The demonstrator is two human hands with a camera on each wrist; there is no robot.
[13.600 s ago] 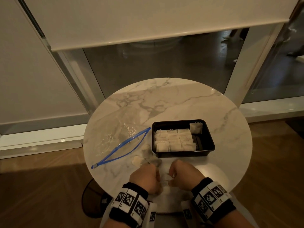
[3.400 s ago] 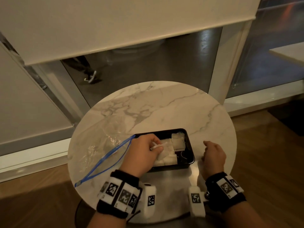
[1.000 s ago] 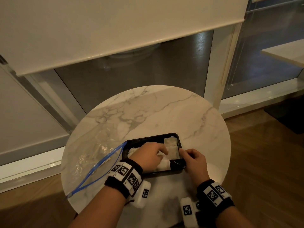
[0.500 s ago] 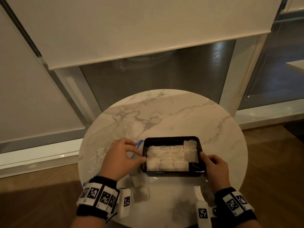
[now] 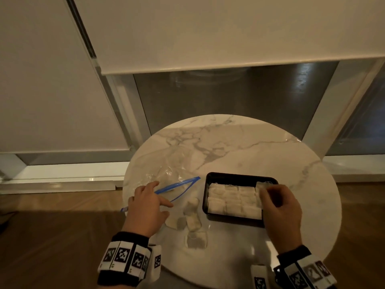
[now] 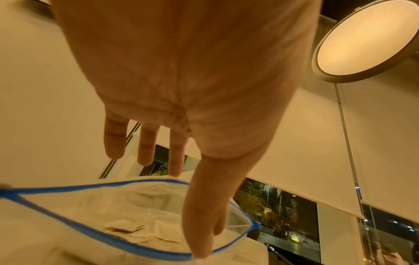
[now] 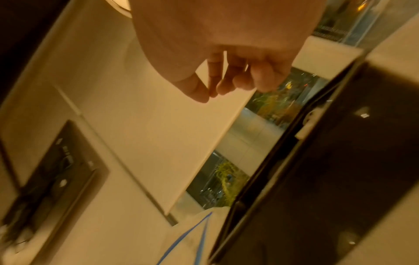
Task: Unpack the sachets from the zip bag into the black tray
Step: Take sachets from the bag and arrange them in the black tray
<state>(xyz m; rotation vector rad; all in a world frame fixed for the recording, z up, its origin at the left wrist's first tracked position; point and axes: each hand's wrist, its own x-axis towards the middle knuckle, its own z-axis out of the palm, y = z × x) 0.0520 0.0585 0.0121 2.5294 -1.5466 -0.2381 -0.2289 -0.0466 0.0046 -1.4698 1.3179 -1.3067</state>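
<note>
Marble table (image 5: 239, 142) is filling the lower middle of the head view, round and pale. At centre right of the frame the black tray (image 5: 239, 176) is sitting with its long axis running left to right, packed with rows of white sachets (image 5: 231, 200). The right hand (image 5: 280, 207) is hovering over the tray's right end with fingers curled; whether it is pinching a sachet is too blurred to tell. At centre left the zip bag (image 5: 166, 174) is lying flat, its blue mouth (image 5: 177, 185) gaping toward the bottom of the frame and its long axis slanting from lower left to upper right. The left hand (image 5: 145, 207) is reaching to that mouth, fingers spread and holding nothing. A few loose sachets (image 5: 192, 221) are lying on the table between bag and tray. In the left wrist view the released left hand (image 6: 181, 89) is hanging above the zip bag (image 6: 68, 206) in the lower frame, with sachets (image 6: 136, 231) lying inside. In the right wrist view the right hand (image 7: 226, 53) is showing bunched fingertips at the top, the black tray (image 7: 328, 179) running diagonally at the right. To do this well, the left fingers should probably be holding the bag's lip open, lifting one sachet at a time.
</note>
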